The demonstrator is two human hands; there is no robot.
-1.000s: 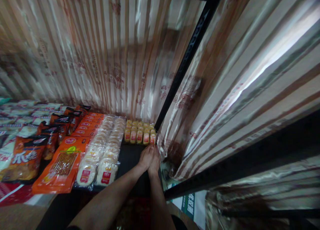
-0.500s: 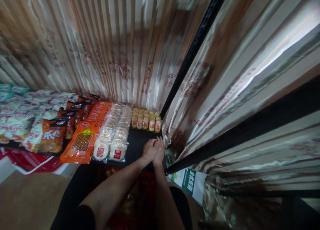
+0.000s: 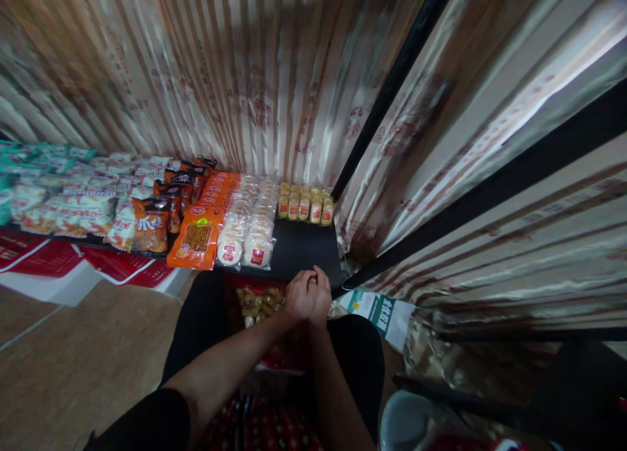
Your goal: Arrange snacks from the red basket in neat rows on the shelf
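Observation:
My left hand (image 3: 299, 296) and my right hand (image 3: 321, 295) are pressed together at the front edge of the black shelf (image 3: 306, 245). The fingers of both are closed; whatever lies between them, if anything, is hidden. Below them, between the knees, sits a red bag (image 3: 277, 359) with small gold-wrapped snacks (image 3: 264, 299) inside. Toward the back of the shelf stand rows of small yellow packaged snacks (image 3: 304, 206) with red labels. To their left run two rows of round white crackers (image 3: 258, 250) in clear wrappers.
Orange packets of stick snacks (image 3: 196, 238), orange-black bags (image 3: 151, 224), white bags (image 3: 83, 209) and teal bags (image 3: 59, 153) fill the shelf leftward. A curtain (image 3: 255, 98) hangs behind; black posts (image 3: 386, 95) rise at right. A pale bucket (image 3: 404, 415) stands low right.
The view has shifted, so the shelf appears higher and farther right. My hands, still together, have drawn back from over the shelf to its front edge, and the bag shows more.

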